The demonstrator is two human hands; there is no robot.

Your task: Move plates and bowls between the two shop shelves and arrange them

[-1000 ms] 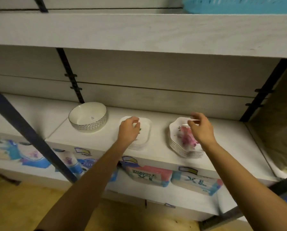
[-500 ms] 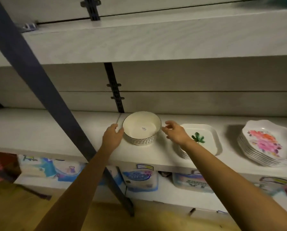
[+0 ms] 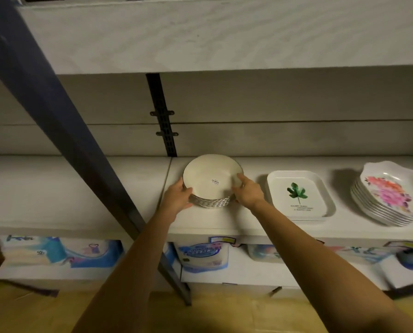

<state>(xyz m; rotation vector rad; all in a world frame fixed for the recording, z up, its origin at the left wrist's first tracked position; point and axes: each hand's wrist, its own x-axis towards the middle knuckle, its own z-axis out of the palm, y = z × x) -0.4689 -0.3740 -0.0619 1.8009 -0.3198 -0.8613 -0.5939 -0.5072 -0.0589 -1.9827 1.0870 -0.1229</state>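
Note:
A cream bowl (image 3: 209, 179) with a silver patterned wall and a small sticker inside sits on the white shelf (image 3: 80, 188), near the middle. My left hand (image 3: 178, 197) clasps its left side and my right hand (image 3: 247, 192) clasps its right side, thumb over the rim. To the right lies a stack of white rectangular plates (image 3: 299, 195) with a green leaf print. Farther right is a stack of scalloped plates (image 3: 392, 193) with pink flowers.
A dark blue slanted post (image 3: 56, 116) crosses in front of the shelf on the left. A black slotted upright (image 3: 163, 121) runs up the back wall behind the bowl. Another shelf board (image 3: 224, 32) hangs overhead. Tissue packs (image 3: 203, 255) fill the shelf below.
My hands left the two plate stacks, moved left and closed around the bowl. The view has shifted left and nearer to the bowl.

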